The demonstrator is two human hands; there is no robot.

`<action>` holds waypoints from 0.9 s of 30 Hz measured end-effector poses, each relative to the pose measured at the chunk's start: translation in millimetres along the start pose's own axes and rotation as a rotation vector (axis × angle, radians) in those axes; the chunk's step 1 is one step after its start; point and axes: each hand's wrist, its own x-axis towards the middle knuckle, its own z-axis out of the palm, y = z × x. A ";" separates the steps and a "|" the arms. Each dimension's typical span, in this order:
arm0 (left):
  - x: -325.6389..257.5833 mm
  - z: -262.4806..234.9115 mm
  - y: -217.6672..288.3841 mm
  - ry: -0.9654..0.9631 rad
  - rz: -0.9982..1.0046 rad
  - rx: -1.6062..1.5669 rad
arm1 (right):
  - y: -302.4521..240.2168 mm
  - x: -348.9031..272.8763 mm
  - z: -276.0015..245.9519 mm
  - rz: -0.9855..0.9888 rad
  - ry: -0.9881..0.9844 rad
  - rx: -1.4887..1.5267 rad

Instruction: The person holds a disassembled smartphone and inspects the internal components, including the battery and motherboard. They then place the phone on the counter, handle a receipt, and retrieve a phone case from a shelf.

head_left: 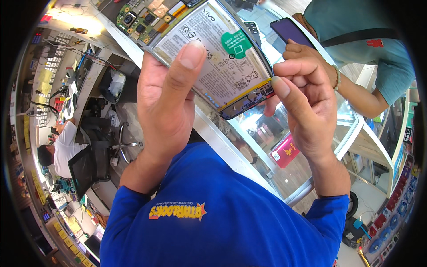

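Observation:
An opened smartphone (209,66), its back cover off, is held up in front of me. Its silver battery carries a green sticker (236,44), and the camera and circuit board (133,22) show at the upper left end. My left hand (167,98) grips the phone's left edge, thumb pressed on the battery. With thumb and forefinger together, my right hand (307,102) is at the lower right corner, beside the small lower board (255,97). Whether those fingertips pinch the phone's edge or a small part there is hidden.
Below the phone runs a glass display counter (267,129) with a red box (284,150) in it. Across it a person in a teal shirt (356,40) rests a hand by a dark-screened phone (291,33). At left, another person (66,147) sits near an office chair (91,167) and cluttered workbench.

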 end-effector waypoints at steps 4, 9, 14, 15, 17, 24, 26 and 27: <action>-0.1 -2.5 -1.3 -0.027 -0.022 -0.028 | 5.8 -0.6 -2.2 -0.140 -0.035 -0.104; -0.6 -4.0 -2.3 -0.042 -0.013 -0.041 | 6.6 0.5 -3.1 -0.248 -0.036 -0.268; 0.1 -2.8 -0.9 -0.030 -0.014 -0.048 | 6.0 0.5 -4.8 -0.323 -0.047 -0.383; 0.3 -3.0 -0.8 -0.027 -0.022 -0.051 | 5.9 0.6 -5.8 -0.345 -0.055 -0.414; 0.5 -4.0 -0.5 -0.020 -0.037 -0.056 | 4.1 0.6 -6.1 -0.352 -0.062 -0.455; 3.3 -2.9 2.9 0.017 -0.102 -0.082 | 0.5 0.8 -4.7 -0.299 -0.049 -0.362; 4.4 -3.3 2.1 0.009 -0.095 -0.104 | 1.3 0.5 0.1 -0.171 0.009 -0.145; 5.1 -3.6 2.0 -0.001 -0.091 -0.100 | 0.3 0.8 -0.2 -0.112 0.015 -0.081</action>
